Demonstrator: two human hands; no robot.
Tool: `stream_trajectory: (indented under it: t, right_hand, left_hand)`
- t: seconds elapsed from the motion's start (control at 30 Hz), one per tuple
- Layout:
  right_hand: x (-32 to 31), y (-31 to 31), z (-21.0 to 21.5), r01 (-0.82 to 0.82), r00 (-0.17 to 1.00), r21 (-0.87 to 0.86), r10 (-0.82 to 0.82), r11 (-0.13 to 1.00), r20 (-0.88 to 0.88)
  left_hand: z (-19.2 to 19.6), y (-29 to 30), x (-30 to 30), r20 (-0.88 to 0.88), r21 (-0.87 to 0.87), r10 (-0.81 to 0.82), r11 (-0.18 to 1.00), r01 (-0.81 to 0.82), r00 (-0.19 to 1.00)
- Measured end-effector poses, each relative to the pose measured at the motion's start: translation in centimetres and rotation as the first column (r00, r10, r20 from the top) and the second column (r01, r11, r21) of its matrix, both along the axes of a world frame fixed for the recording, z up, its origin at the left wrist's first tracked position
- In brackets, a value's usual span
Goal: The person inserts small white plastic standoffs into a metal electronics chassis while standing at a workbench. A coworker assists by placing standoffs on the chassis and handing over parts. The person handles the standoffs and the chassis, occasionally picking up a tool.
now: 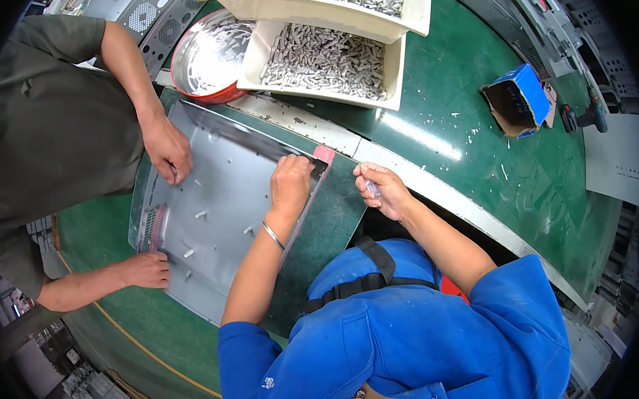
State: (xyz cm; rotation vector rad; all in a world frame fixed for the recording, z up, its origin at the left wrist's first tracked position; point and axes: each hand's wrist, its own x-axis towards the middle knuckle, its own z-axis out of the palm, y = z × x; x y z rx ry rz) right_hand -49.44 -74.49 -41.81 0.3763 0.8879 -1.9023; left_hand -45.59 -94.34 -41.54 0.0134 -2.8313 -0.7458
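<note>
A grey sheet-metal tray (250, 202) with raised edges lies on the green tabletop in front of me. Small white sleeves (201, 214) stand on some of the studs across its floor. My left hand (289, 185), with a bracelet at the wrist, is at the tray's far right corner, its fingers pinched; whatever is between them is hidden. Close to those fingertips are a dark piece (320, 166) and a pink patch (324, 154) at the corner. Beyond the tray's right edge, my right hand (386, 191) is curled around small whitish sleeves (373, 189), thumb and forefinger together.
Two cream bins (248, 71) (418, 15) of small sleeves and a red round tub (220, 95) stand at the back. A co-worker's hands (167, 150) (148, 270) are at the tray's left side. Rightward are an open blue box (531, 94) and a power drill (592, 114).
</note>
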Motion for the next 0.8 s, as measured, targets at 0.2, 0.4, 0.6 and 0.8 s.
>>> stream_trajectory:
  t: [0.2, 0.4, 0.6, 0.8]
  right_hand:
    - [0.02, 0.07, 0.18, 0.028, 0.997, -0.116, -0.019, 0.993, 0.079]
    - [-0.26, 0.11, 0.11, 0.018, 0.997, -0.140, -0.008, 0.990, 0.070]
    - [-0.15, 0.15, 0.28, -0.007, 1.000, -0.093, 0.009, 0.996, 0.021]
    - [-0.12, 0.07, 0.30, -0.007, 1.000, -0.083, 0.007, 0.997, -0.002]
  left_hand:
    - [-0.09, 0.34, -0.07, -0.031, -0.102, -0.022, 0.995, 0.019, 0.999]
    - [-0.64, 0.17, 0.00, -0.027, 0.022, 0.023, 0.999, -0.023, 0.999]
    - [-0.48, -0.06, 0.18, -0.011, 0.056, 0.008, 0.998, -0.008, 1.000]
    - [-0.03, -0.08, 0.52, -0.006, 0.118, 0.003, 0.993, -0.002, 1.000]
